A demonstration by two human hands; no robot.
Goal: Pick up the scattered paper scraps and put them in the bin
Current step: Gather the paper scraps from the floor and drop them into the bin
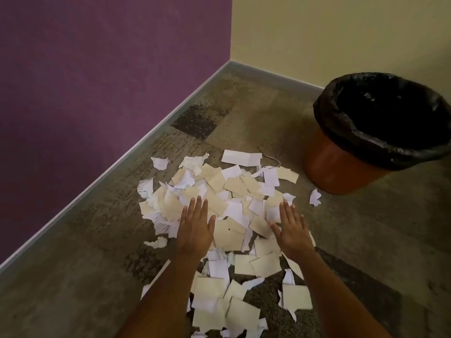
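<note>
A heap of white and cream paper scraps (pixel 227 191) covers the carpet in the middle of the head view and trails toward me. My left hand (pixel 196 223) lies flat, fingers straight, on the left side of the heap. My right hand (pixel 291 226) is spread flat on the heap's right side, thumb toward the centre. Neither hand holds a scrap. An orange bin (pixel 339 164) lined with a black bag (pixel 366 142) stands at the right, beyond the heap; its inside looks dark.
A purple wall (pixel 97 81) with a grey skirting runs along the left, and a cream wall (pixel 341 32) closes the back. A crumpled scrap (pixel 314 197) lies alone near the bin's foot, another crumpled scrap (pixel 157 242) left of my left wrist. A thin cord (pixel 269 158) lies behind the heap.
</note>
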